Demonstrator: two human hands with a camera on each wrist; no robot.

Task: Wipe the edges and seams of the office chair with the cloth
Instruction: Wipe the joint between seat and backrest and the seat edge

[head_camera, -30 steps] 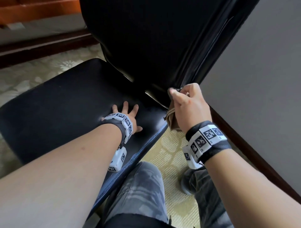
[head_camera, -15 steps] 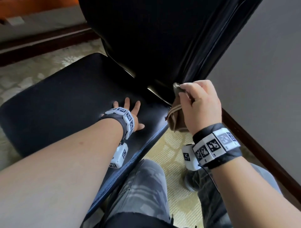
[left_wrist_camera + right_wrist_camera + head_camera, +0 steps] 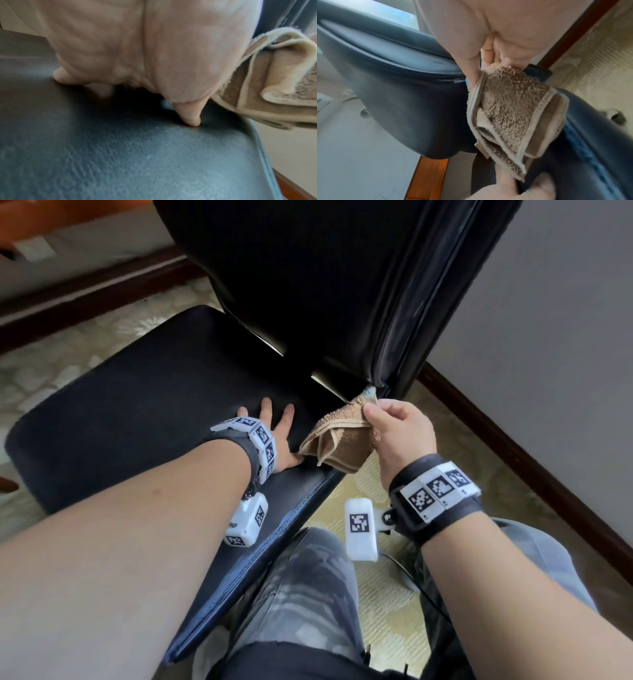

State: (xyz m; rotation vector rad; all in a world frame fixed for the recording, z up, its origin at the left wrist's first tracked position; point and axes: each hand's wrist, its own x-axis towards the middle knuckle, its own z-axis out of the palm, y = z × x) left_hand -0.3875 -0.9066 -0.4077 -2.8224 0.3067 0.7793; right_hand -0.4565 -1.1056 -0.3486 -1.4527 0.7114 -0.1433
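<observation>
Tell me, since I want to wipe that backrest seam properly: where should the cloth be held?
Best at its upper bunched corner, from the right, as the right hand pinches the cloth now. The folded layers hang loose below over the seat, leaving the tip free at the backrest edge.

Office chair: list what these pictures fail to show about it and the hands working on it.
- Backrest top: cut off by the head view's upper edge.
- Chair base: hidden under the seat in the head view.
- Left hand palm: covered by its own wrist band in the head view; fingertips hidden behind the palm in the left wrist view.
- Right hand fingertips: buried in the cloth.
- Cloth-to-seam contact: unclear in every view.
</observation>
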